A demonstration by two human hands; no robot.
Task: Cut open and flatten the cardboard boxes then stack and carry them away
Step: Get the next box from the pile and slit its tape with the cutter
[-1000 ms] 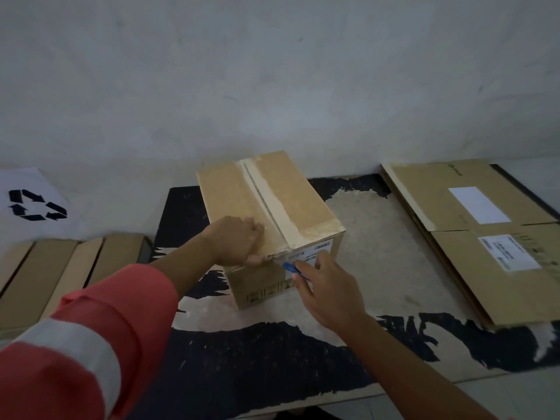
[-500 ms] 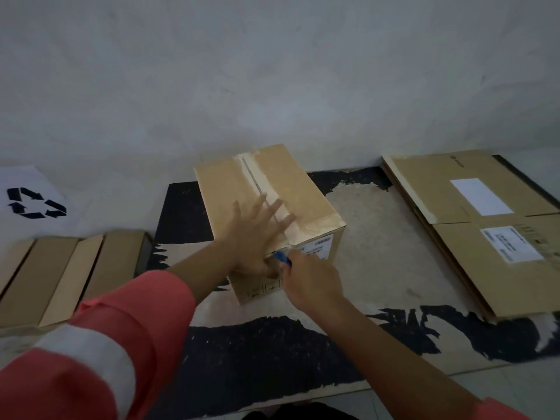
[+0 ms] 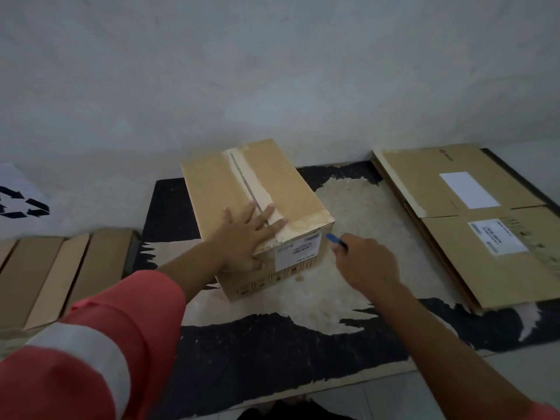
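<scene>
— How far is the person getting with the boxes?

— One cardboard box is standing closed in the middle of the worn black mat, and its tape is running along the top seam and down over the near edge. The tape is looking whole, so I am judging that this box is not yet cut open.

— What are the hands doing?

— The left hand is lying flat on the top of the box near its front edge, with the fingers spread and gripping nothing; it is only pressing the box down. The right hand is closing around a blue cutter, and the tip of it is pointing at the near right corner of the box, just beside the white label. Whether the tip is touching the cardboard, I cannot tell.

— And is some of the work already done?

— It is seeming so. A pile of flattened boxes is lying on the right side of the mat, well apart from the standing box. On the left, more brown cardboard is lying beside the mat, below a recycling sign; if it is flat or still to cut, I cannot say.

— So what is remaining?

— In my judgement: cutting the tape, flattening this box, stacking, and carrying everything away.
</scene>
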